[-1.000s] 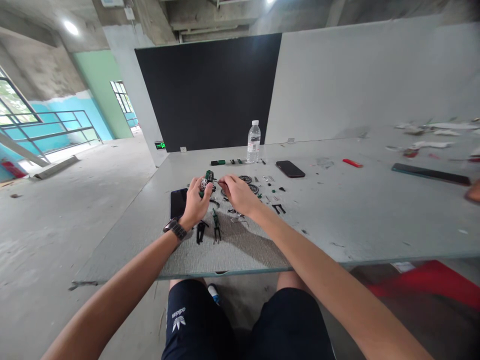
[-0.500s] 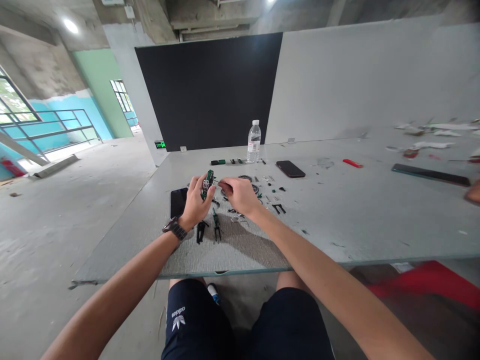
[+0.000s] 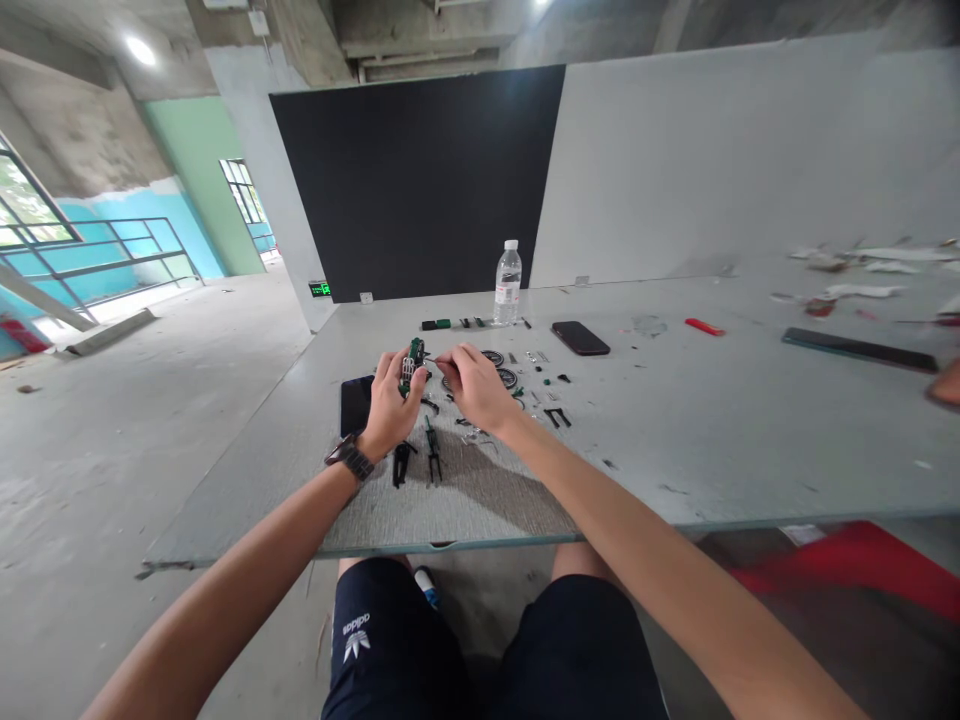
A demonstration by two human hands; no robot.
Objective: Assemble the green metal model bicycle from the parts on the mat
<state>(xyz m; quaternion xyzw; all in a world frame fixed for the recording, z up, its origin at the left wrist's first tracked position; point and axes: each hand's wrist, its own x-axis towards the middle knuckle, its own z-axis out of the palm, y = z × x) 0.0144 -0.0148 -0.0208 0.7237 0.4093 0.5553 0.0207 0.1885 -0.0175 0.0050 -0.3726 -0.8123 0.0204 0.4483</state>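
Note:
My left hand (image 3: 392, 400) is closed around a small green, black and silver model part (image 3: 411, 362), held upright above the table. Just right of it, my right hand (image 3: 474, 385) pinches a thin metal rod (image 3: 433, 360), its tip pointing at the model part. What kind of tool the rod is, I cannot tell. Small black wheels (image 3: 508, 378) lie partly hidden behind my right hand. Nearer to me on the table are a green and black fork-shaped piece (image 3: 433, 452) and a black bracket-like piece (image 3: 403, 463).
A dark phone (image 3: 355, 405) lies beside my left wrist, another phone (image 3: 580, 338) farther right. A water bottle (image 3: 508, 283) stands at the back. Several tiny parts, a red object (image 3: 704, 327) and a long dark bar (image 3: 859, 349) lie rightward. Another person's hand (image 3: 945, 385) shows at the right edge.
Both hands have shifted very slightly to the left, the model part with them. The model part looks slightly turned, and more of the wheels shows behind my right hand.

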